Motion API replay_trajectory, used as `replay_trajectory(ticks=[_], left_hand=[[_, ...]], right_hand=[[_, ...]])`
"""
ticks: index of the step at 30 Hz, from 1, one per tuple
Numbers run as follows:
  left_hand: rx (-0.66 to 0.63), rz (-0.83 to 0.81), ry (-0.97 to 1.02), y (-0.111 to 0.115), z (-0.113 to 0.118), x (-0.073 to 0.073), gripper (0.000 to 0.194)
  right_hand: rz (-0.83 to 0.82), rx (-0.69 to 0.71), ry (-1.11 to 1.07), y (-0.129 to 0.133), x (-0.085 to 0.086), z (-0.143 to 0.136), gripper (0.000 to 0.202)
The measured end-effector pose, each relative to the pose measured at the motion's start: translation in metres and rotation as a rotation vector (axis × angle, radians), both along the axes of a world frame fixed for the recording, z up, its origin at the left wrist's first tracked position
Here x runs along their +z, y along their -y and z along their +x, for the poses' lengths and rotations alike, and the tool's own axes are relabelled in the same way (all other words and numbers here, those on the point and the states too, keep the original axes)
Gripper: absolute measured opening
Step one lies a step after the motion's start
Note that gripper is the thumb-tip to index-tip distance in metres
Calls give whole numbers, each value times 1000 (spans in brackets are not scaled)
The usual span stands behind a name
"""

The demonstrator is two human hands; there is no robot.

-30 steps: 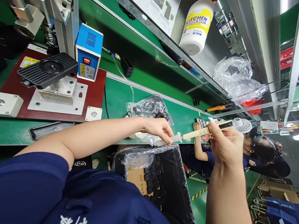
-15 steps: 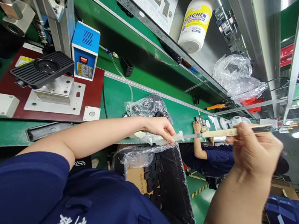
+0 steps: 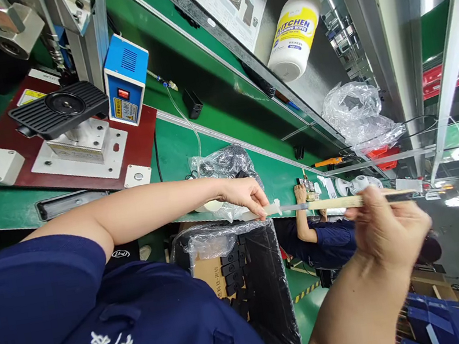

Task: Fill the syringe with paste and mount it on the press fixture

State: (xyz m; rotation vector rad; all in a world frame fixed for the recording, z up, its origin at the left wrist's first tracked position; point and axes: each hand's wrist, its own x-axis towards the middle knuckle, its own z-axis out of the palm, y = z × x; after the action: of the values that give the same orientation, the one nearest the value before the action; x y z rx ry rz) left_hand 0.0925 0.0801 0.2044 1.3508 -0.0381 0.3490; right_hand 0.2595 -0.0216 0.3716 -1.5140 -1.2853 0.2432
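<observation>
Between the fingertips of my left hand [image 3: 249, 197] is a small whitish translucent piece [image 3: 271, 209], pinched above the near edge of the green bench. My right hand [image 3: 390, 221] is closed round a long thin tool with a pale, wood-coloured handle [image 3: 334, 204]. The tool's narrow grey end points left and meets the whitish piece; whether it goes into it is too small to tell. Below my left hand stands a plastic-lined black bin [image 3: 266, 271] with several black parts [image 3: 232, 271] and cardboard inside.
On the green bench [image 3: 172, 146], a black ribbed part [image 3: 64, 105] sits on a metal fixture beside a blue box [image 3: 127, 79]. A clear bag [image 3: 232, 163] lies beyond my left hand. A wipes canister [image 3: 295, 36] stands on the shelf. Another person's arm [image 3: 304, 224] is further along.
The view has shifted slightly, so the bench items appear a little further left. Both hands keep their grips and nearly the same positions.
</observation>
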Motion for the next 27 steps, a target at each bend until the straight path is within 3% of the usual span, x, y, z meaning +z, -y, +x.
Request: replay_trajectory(ticks=[3, 8, 13, 18, 22, 27], left_hand=[[-4, 24, 7, 0, 0, 2, 25], [9, 30, 12, 0, -3, 4, 23], [18, 34, -16, 1, -3, 2, 27], [1, 18, 1, 1, -3, 0, 27], [-9, 32, 9, 2, -2, -1, 27], [8, 18, 3, 2, -2, -2, 26]], right_hand=[[-152, 49, -74, -4, -4, -2, 24], [76, -15, -14, -6, 6, 4, 18], [-111, 35, -116, -8, -2, 0, 25], [-6, 44, -88, -8, -4, -4, 22], [-176, 98, -115, -8, -8, -5, 26], [-32, 53, -66, -7, -7, -5, 22]])
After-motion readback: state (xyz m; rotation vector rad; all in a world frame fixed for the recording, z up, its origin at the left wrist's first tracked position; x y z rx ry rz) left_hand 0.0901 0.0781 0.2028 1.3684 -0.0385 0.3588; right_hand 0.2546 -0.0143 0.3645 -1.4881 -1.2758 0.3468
